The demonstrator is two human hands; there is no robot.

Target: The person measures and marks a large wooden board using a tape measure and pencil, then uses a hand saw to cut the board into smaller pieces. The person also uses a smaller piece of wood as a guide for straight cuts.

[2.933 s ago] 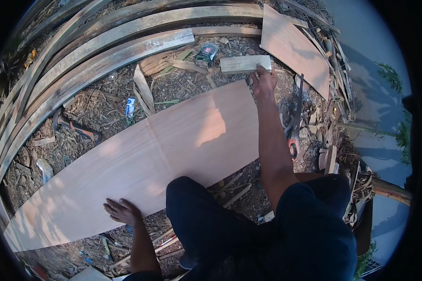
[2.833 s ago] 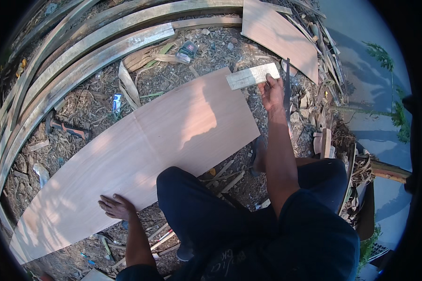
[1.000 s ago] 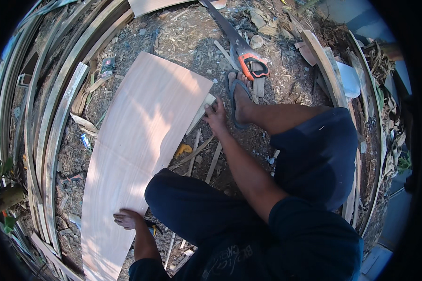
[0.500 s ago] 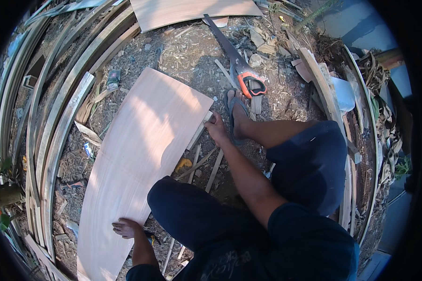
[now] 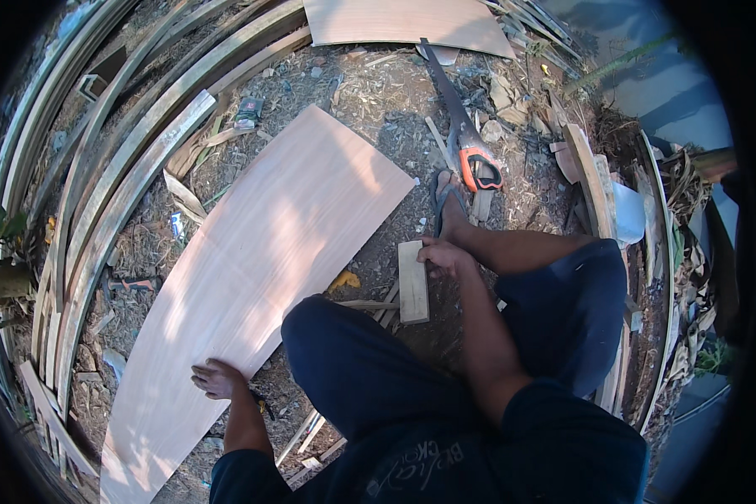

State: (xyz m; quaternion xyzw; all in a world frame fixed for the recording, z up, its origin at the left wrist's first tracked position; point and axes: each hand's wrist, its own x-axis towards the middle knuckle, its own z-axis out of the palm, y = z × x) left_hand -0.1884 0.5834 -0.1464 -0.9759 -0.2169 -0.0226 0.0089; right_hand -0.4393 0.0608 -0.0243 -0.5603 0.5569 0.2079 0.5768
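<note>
A long plywood sheet (image 5: 260, 244) lies slanted across the ground in front of me and to my left. My left hand (image 5: 217, 379) rests on its near part, fingers stretched out over the surface. My right hand (image 5: 447, 257) grips a short pale wood block (image 5: 412, 284) near its far end, thumb and fingers round its right edge. The block is apart from the sheet, above some thin wood strips between my knees. Beyond my sandalled right foot (image 5: 450, 207), a handsaw (image 5: 480, 170) with an orange and black handle lies on the ground, blade pointing away.
Long timber beams (image 5: 134, 181) are stacked along the left. Another plywood sheet (image 5: 403, 21) lies at the far edge. More boards (image 5: 590, 181) and a white container (image 5: 628, 212) are at the right. A yellow object (image 5: 344, 280) sits beside the sheet, among scattered dry debris.
My right hand has drawn the wood block out from the sheet's right edge, toward me and to the right. My left hand stays on the sheet. The view has shifted slightly.
</note>
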